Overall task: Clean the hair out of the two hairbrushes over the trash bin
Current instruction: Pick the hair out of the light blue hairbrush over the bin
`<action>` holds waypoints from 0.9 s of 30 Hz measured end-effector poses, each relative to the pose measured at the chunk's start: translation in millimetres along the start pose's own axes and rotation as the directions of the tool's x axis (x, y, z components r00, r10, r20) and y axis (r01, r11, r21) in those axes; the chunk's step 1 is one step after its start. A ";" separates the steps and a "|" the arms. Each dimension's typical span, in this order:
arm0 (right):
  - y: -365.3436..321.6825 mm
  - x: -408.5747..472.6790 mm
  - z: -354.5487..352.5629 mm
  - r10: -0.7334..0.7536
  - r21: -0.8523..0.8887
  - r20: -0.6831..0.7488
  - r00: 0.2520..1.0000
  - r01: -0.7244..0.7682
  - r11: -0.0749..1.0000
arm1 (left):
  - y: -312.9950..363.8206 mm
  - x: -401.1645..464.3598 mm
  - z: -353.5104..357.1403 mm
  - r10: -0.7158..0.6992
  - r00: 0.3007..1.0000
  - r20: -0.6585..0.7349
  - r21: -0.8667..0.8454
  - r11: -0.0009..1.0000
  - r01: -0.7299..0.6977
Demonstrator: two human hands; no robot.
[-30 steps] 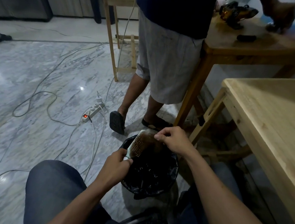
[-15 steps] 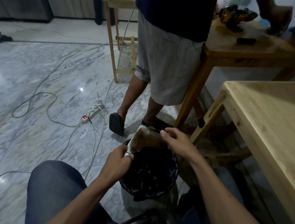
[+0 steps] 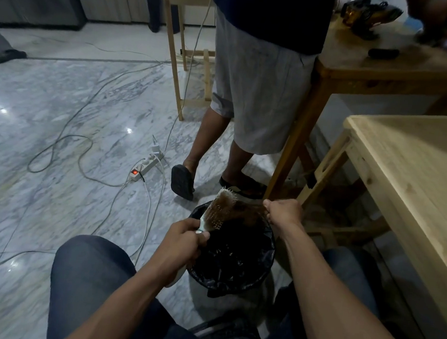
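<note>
A paddle hairbrush (image 3: 217, 209) with pale bristles is held tilted over the trash bin (image 3: 230, 275), which is lined with a black bag. My left hand (image 3: 183, 243) grips the brush by its handle. A mat of brown hair (image 3: 248, 212) stretches from the bristles to the right. My right hand (image 3: 283, 212) pinches that hair at the bin's far right rim. A dark object, possibly the second hairbrush (image 3: 229, 334), lies in my lap, partly hidden.
A person in grey shorts (image 3: 259, 91) stands just beyond the bin, sandalled feet close to it. Wooden tables stand at right (image 3: 418, 186) and behind. A power strip (image 3: 144, 166) and cables lie on the marble floor at left.
My right hand has pulled away to the right, drawing the hair mat off the bristles. The brush head has tipped up and left.
</note>
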State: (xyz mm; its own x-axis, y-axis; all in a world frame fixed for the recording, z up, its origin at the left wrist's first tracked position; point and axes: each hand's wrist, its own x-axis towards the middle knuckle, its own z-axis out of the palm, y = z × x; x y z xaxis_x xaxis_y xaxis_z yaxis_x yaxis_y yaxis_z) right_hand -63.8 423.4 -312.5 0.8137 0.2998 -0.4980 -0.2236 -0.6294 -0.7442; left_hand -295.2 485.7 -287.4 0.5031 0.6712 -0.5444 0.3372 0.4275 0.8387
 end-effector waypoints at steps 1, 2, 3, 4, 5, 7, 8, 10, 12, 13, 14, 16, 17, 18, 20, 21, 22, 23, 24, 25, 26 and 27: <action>-0.5 2.2 1.5 0.027 0.017 -0.030 0.999 -0.027 0.999 | 1.1 -2.2 1.5 -0.005 1.000 0.005 -0.021 1.000 0.006; -1.2 3.8 0.9 0.039 0.011 -0.062 0.997 -0.038 0.999 | 2.6 -4.7 0.4 -0.009 1.000 0.004 -0.044 0.999 0.010; -2.4 4.4 -1.6 0.036 -0.010 -0.107 0.994 -0.037 0.999 | 4.2 -6.7 -4.3 -0.010 1.000 -0.010 -0.068 0.998 0.010; -2.8 6.4 -6.0 0.024 -0.028 -0.142 0.989 -0.029 0.999 | 6.0 -7.5 -11.6 -0.009 0.999 -0.031 -0.085 0.996 0.006; -2.5 8.7 -10.6 0.007 -0.038 -0.148 0.989 -0.013 0.999 | 9.1 -8.4 -19.1 -0.002 0.999 -0.054 -0.087 0.996 -0.003; -3.2 10.3 -17.0 -0.048 -0.070 -0.032 0.998 0.046 0.996 | 13.7 -9.3 -30.2 0.027 0.998 -0.061 -0.032 0.999 -0.029; -3.5 8.4 -16.3 -0.092 -0.095 0.053 0.994 0.097 0.991 | 13.1 -7.5 -32.0 0.034 0.998 -0.057 0.007 0.999 -0.034; -8.9 -2.0 -9.8 -0.165 -0.128 0.202 0.965 0.193 0.973 | 10.6 -2.2 -28.7 0.049 0.997 -0.053 0.098 0.994 -0.044; -17.4 -14.8 -4.2 -0.222 -0.134 0.339 0.914 0.280 0.951 | 8.2 2.0 -19.7 0.068 0.997 -0.040 0.145 0.988 -0.061; -19.9 -20.0 -2.4 -0.232 -0.110 0.406 0.884 0.299 0.948 | 7.2 3.0 -15.7 0.073 0.997 -0.032 0.146 0.987 -0.067; -20.1 -21.3 -0.8 -0.225 -0.076 0.457 0.861 0.290 0.954 | 6.5 3.7 -12.2 0.074 0.997 -0.025 0.143 0.987 -0.069; -17.3 -20.5 1.1 -0.179 -0.011 0.529 0.829 0.218 0.976 | 5.7 4.1 -6.5 0.081 0.997 0.000 0.145 0.986 -0.080; -15.1 -21.8 1.5 -0.165 0.001 0.560 0.812 0.198 0.980 | 5.4 3.2 -4.2 0.085 0.996 0.018 0.149 0.985 -0.087; -11.2 -21.7 2.0 -0.164 0.006 0.588 0.792 0.198 0.980 | 5.2 2.1 -2.8 0.084 0.996 0.030 0.147 0.985 -0.087; -1.9 -19.3 4.0 -0.199 0.001 0.593 0.781 0.246 0.969 | 4.6 0.1 -2.7 0.067 0.997 0.041 0.116 0.991 -0.071; 2.2 -19.2 3.7 -0.214 -0.005 0.567 0.795 0.263 0.965 | 4.0 -1.0 -3.5 0.056 0.997 0.046 0.102 0.993 -0.061; 6.1 -17.5 2.9 -0.225 -0.018 0.523 0.822 0.275 0.961 | 2.9 -2.1 -4.6 0.039 0.998 0.051 0.096 0.994 -0.044; 8.3 -17.2 1.0 -0.227 -0.044 0.463 0.857 0.278 0.960 | 0.8 -3.5 -6.3 0.016 0.999 0.051 0.102 0.995 -0.021; 10.2 -14.5 -0.8 -0.232 -0.106 0.390 0.891 0.294 0.950 | -3.2 -4.5 -9.1 -0.011 0.999 0.046 0.115 0.993 0.006; 11.8 -11.4 -3.0 -0.249 -0.195 0.317 0.915 0.320 0.927 | -7.6 -6.0 -12.2 -0.038 0.999 0.039 0.118 0.993 0.033; 12.3 -9.5 -5.4 -0.267 -0.304 0.252 0.930 0.338 0.891 | -11.2 -7.8 -15.3 -0.061 0.998 0.033 0.113 0.992 0.057; 9.4 -11.4 -8.1 -0.280 -0.399 0.189 0.941 0.334 0.854 | -13.0 -9.8 -17.5 -0.077 0.996 0.035 0.110 0.991 0.072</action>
State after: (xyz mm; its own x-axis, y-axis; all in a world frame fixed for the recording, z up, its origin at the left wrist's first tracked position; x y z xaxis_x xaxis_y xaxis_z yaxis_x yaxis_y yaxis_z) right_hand -70.8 408.2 -310.3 0.7268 0.5942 -0.3445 0.2954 -0.7232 -0.6242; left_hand -318.5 484.2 -292.8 0.5036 0.6145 -0.6072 0.4586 0.4055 0.7907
